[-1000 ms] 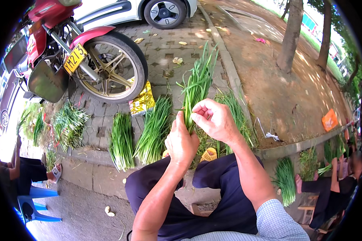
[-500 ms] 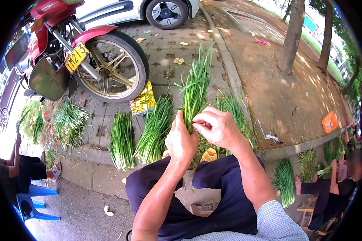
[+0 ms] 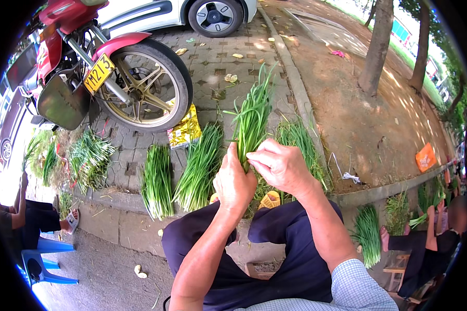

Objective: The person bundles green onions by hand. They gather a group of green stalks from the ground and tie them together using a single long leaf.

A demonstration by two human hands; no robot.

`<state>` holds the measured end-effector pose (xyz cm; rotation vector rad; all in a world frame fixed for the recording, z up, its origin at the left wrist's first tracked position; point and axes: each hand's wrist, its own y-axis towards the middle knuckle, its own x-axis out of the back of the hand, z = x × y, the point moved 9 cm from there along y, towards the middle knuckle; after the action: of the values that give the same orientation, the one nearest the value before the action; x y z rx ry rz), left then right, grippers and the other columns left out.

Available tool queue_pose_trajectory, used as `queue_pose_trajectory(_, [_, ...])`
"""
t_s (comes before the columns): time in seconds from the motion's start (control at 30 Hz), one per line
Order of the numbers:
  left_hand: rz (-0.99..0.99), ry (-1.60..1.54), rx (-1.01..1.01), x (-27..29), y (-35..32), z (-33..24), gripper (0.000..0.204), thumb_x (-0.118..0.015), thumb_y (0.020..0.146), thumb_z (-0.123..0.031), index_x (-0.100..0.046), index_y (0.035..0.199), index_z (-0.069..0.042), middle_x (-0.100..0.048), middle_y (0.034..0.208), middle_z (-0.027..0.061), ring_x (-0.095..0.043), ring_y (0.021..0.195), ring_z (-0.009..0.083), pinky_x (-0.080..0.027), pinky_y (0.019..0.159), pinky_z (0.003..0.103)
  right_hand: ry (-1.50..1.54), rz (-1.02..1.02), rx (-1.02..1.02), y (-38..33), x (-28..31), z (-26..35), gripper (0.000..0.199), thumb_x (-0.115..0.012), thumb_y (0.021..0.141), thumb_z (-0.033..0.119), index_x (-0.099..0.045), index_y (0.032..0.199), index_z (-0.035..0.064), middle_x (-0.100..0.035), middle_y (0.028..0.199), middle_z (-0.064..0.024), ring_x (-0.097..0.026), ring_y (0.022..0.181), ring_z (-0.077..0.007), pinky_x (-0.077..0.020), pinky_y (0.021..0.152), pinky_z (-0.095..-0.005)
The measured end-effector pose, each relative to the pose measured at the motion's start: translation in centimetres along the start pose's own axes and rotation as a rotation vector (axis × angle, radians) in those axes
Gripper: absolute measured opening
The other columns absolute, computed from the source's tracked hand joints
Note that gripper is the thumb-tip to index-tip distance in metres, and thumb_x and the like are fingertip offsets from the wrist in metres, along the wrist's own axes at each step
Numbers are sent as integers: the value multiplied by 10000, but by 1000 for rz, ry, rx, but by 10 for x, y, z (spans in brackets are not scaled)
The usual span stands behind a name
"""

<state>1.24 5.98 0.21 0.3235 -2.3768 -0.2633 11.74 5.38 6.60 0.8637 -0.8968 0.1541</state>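
Observation:
A bunch of green chives stands upright in front of me, leaf tips pointing away. My left hand is wrapped round its lower part, thumb along the stalks. At the right side of the bunch, my right hand is closed in a pinch against the stalks; exactly which strands lie between its fingertips is hidden. Two neat piles of chives, one and a larger one, lie on the paving left of my hands. Looser chives lie beyond my right hand.
A red motorcycle stands at the far left, a gold packet by its front wheel. More greens lie at left. Blue stool and a seated person are left; another person handles greens at right, near a chive pile.
The leaf tips of the held bunch have dipped slightly. My right hand has shifted a little, still pinching beside the stalks; my left hand keeps its hold.

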Motion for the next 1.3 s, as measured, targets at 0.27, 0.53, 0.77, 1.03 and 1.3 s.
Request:
queue_pose_trajectory(0.27, [20, -4, -8, -3, 0, 2, 573, -637, 768, -114, -419, 1283, 12, -608, 1005, 235, -624, 836, 404, -494, 688, 472, -61, 40, -14, 1, -6, 1, 89, -665, 772, 48, -624, 851, 59, -600, 771, -56, -611, 585, -229, -489, 499, -319])
queue_pose_trajectory(0.53, [12, -17, 2, 0, 0, -1, 536, -665, 722, -78, -463, 1214, -13, -639, 932, 231, -618, 851, 405, -482, 718, 464, 267, -8, -125, 1, 7, -23, 44, -572, 853, 60, -548, 881, 35, -563, 754, -94, -589, 593, -245, -473, 540, -325])
queue_pose_trajectory(0.77, [35, -22, 32, 0, 1, -2, 564, -663, 709, -59, -459, 1233, -11, -642, 917, 225, -620, 850, 397, -480, 725, 462, 622, -71, -438, -11, 12, -60, 140, -529, 938, 159, -533, 958, 21, -567, 772, -38, -583, 615, -98, -487, 531, -240])
queue_pose_trajectory(1.03, [28, 2, 43, 0, 0, -1, 591, -678, 710, -95, -454, 1244, 26, -639, 946, 243, -621, 865, 401, -486, 747, 453, 1058, -93, -566, -11, 11, -68, 184, -496, 962, 212, -501, 1025, 40, -635, 987, -142, -650, 772, -199, -562, 600, -310])
queue_pose_trajectory(1.3, [16, -7, 32, -1, 1, 1, 580, -670, 720, -106, -457, 1244, 23, -647, 890, 233, -626, 832, 398, -483, 734, 456, 1524, -315, -501, -11, 30, -86, 147, -508, 954, 209, -536, 1025, 84, -650, 947, -160, -667, 834, -255, -582, 598, -353])
